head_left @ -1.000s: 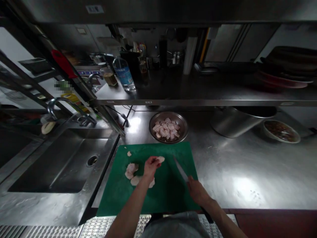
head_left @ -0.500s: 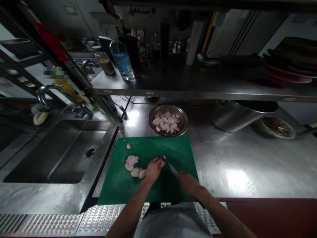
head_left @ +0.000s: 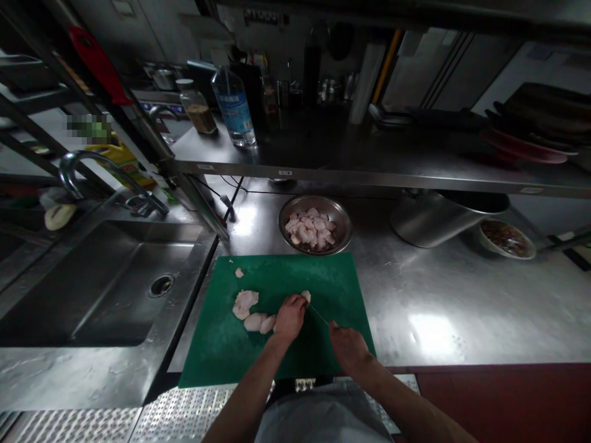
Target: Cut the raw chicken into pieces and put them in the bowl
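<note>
On a green cutting board (head_left: 207, 344), my left hand (head_left: 290, 315) presses with bent fingers on a pale piece of raw chicken (head_left: 306, 296), most of which it covers. My right hand (head_left: 348, 347) is wrapped round the handle of a knife (head_left: 319, 315). The blade shows edge-on as a thin line, its tip close to that piece and to my left fingers. More raw chicken pieces (head_left: 255, 322) lie left of my left hand, beside a flatter piece (head_left: 244, 303). A small scrap (head_left: 239, 272) sits near the board's upper left.
Behind the board stands a metal bowl (head_left: 347, 229) of cut chicken. A sink (head_left: 92, 289) is on the left. A large pot (head_left: 429, 221) and a bowl of brownish food (head_left: 506, 239) stand at the right. A metal shelf (head_left: 351, 178) with a bottle (head_left: 234, 111) overhangs the counter.
The knife blade has turned from showing its flat side to showing edge-on. My right hand has shifted slightly left; my left hand stays at the chicken. The view has tilted a little.
</note>
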`<control>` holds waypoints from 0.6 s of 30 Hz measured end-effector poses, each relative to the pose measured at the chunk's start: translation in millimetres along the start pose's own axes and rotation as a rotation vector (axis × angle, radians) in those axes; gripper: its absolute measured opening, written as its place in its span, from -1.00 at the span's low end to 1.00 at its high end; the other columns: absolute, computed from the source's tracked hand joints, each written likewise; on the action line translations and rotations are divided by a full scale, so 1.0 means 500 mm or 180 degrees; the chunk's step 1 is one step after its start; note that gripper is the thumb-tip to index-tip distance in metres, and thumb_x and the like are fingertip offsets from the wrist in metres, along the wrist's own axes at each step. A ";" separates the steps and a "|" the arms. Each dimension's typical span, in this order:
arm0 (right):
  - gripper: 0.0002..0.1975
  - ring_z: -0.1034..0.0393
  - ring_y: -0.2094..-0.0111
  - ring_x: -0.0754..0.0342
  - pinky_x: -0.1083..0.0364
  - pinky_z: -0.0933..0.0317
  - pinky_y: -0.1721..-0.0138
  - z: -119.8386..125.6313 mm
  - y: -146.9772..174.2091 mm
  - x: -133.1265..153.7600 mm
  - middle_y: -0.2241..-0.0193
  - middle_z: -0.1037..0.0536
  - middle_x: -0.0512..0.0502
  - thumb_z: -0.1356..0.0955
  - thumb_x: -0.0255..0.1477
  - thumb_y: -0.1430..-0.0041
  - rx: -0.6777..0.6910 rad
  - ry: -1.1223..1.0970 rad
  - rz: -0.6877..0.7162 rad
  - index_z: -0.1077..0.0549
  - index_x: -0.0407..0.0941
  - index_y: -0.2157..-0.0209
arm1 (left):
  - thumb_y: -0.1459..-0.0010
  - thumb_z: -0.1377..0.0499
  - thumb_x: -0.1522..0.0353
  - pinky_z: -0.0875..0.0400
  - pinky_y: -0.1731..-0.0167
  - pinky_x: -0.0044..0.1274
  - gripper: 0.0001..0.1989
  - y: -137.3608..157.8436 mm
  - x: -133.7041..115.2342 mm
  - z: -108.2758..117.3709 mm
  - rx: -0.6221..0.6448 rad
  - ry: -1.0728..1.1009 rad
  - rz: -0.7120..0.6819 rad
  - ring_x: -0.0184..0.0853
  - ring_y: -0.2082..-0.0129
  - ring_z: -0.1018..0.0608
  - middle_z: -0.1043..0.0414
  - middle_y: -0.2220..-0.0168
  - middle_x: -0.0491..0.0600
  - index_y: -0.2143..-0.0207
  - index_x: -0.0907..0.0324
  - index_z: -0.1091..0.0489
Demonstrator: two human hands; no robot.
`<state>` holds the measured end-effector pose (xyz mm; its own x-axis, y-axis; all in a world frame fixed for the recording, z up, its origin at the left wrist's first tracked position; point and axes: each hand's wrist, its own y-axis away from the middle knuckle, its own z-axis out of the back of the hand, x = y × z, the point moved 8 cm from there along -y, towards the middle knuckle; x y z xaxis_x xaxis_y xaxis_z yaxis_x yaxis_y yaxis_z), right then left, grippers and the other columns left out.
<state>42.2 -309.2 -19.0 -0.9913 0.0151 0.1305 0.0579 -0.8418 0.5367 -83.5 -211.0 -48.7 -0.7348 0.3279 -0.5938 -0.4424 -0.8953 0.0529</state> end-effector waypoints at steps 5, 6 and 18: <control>-0.72 -0.60 0.08 -0.19 -0.04 -0.47 0.14 0.013 -0.028 0.019 0.19 -0.64 -0.48 -0.24 -0.50 -0.34 -0.0040 0.0088 -0.0159 -0.34 -0.25 -0.05 | -0.27 0.00 0.50 -0.41 -0.10 -0.37 -0.73 0.001 0.005 -0.009 -0.0109 -0.0057 -0.0038 -0.22 0.02 -0.49 -0.50 0.05 0.05 0.14 0.15 -0.47; -0.72 -0.60 0.08 -0.19 -0.03 -0.47 0.13 0.014 -0.024 0.019 0.19 -0.64 -0.48 -0.25 -0.50 -0.33 -0.0051 0.0095 -0.0162 -0.34 -0.24 -0.05 | -0.27 0.00 0.50 -0.41 -0.11 -0.37 -0.73 0.005 0.010 -0.011 -0.0146 -0.0068 -0.0013 -0.22 0.01 -0.50 -0.50 0.05 0.06 0.14 0.15 -0.47; -0.68 -0.60 0.08 -0.18 -0.03 -0.47 0.14 0.000 -0.030 0.030 0.18 -0.64 -0.46 -0.20 -0.58 -0.31 -0.0028 0.0076 -0.0116 -0.35 -0.25 -0.06 | -0.26 0.02 0.52 -0.41 -0.11 -0.32 -0.73 0.018 0.032 -0.021 -0.0328 0.0060 0.0056 -0.19 0.01 -0.51 -0.52 0.07 0.07 0.19 0.15 -0.46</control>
<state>26.5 -296.4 -24.9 -0.9953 0.0329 0.0910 0.0208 -0.8457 0.5333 -93.9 -216.9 -66.0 -0.7317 0.3069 -0.6087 -0.3735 -0.9275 -0.0187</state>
